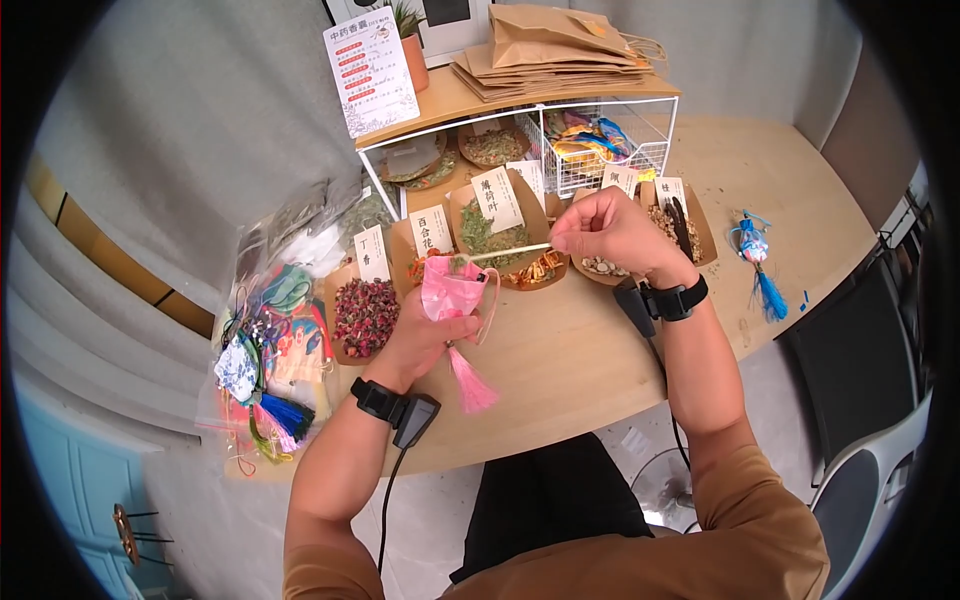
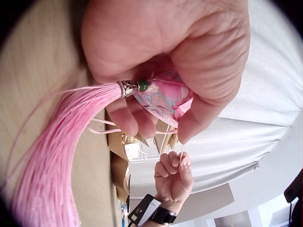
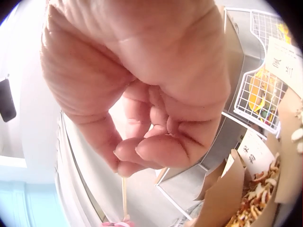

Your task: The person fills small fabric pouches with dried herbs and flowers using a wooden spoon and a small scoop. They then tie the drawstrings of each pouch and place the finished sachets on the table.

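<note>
A pink pouch (image 1: 452,290) with a pink tassel (image 1: 470,380) hangs from the left hand (image 1: 425,335), whose fingers and thumb grip it. In the left wrist view the pouch (image 2: 165,94) shows a green bead and a metal cap above the tassel (image 2: 52,156). Between thumb and fingertips the right hand (image 1: 615,235) pinches one end of a thin pale stick (image 1: 510,252); its other end is at the pouch's mouth. From the right wrist view, the stick (image 3: 124,198) points down to a bit of pink fabric (image 3: 118,223).
Paper trays of dried flowers (image 1: 365,315) and herbs (image 1: 490,225) line the table (image 1: 560,370) behind the hands. A bag of coloured pouches (image 1: 285,330) lies left, a blue tasselled pouch (image 1: 752,245) right. Behind stands a shelf (image 1: 440,112) with paper bags (image 1: 560,50) and a wire basket (image 1: 590,160).
</note>
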Demonstrator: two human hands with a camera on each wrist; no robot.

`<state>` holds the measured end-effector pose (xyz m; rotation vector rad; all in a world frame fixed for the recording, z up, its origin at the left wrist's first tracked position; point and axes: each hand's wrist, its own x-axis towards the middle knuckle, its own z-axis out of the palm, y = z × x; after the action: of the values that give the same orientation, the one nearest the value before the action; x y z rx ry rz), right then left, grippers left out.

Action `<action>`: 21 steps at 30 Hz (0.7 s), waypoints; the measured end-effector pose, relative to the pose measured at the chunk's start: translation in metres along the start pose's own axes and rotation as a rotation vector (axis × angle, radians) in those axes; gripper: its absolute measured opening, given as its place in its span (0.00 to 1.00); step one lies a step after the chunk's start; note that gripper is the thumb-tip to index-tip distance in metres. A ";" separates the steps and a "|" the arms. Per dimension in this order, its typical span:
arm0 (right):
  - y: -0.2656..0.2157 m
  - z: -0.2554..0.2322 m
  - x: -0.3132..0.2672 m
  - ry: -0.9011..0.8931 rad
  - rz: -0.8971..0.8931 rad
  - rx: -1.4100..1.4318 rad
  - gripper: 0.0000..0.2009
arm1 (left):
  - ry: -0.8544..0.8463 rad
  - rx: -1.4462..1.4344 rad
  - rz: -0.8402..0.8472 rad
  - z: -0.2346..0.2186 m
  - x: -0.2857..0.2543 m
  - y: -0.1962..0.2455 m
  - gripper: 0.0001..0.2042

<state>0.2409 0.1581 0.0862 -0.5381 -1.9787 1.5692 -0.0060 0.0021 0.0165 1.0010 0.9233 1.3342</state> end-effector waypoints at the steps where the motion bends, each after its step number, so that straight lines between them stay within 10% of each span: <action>1: 0.001 0.001 0.001 -0.002 -0.024 -0.039 0.04 | -0.004 -0.001 0.001 0.000 0.000 0.000 0.23; 9: 0.001 0.004 0.003 0.033 -0.315 -0.215 0.05 | -0.017 -0.018 0.013 0.001 0.001 0.001 0.25; 21: 0.016 0.000 0.011 0.305 -0.231 -0.266 0.02 | -0.013 -0.035 -0.019 -0.002 0.001 0.000 0.24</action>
<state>0.2323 0.1687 0.0730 -0.5887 -1.9417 1.0263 -0.0077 0.0027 0.0159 0.9703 0.8948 1.3226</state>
